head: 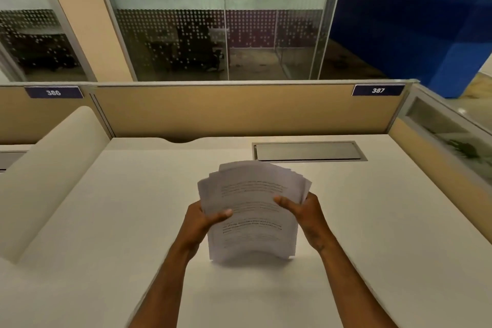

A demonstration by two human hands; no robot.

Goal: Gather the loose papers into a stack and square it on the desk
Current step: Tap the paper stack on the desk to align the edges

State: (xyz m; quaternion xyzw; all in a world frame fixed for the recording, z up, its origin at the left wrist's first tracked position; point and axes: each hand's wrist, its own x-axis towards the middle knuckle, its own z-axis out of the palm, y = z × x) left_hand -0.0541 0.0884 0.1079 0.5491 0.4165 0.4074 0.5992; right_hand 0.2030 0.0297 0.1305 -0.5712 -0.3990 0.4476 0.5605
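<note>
A bundle of printed white papers [253, 210] stands nearly upright on the white desk [111, 221], its lower edge at or just above the desktop. The sheets fan out unevenly at the top, with several corners offset. My left hand [201, 221] grips the stack's left edge, thumb across the front page. My right hand [303, 214] grips the right edge the same way, thumb on the front and fingers behind. The stack's image is slightly blurred.
A grey metal cable hatch [308, 151] is set into the desk behind the papers. Tan partition walls [239, 109] close the back and right side, with number plates 386 and 387. A cream curved divider [50, 168] rises at the left.
</note>
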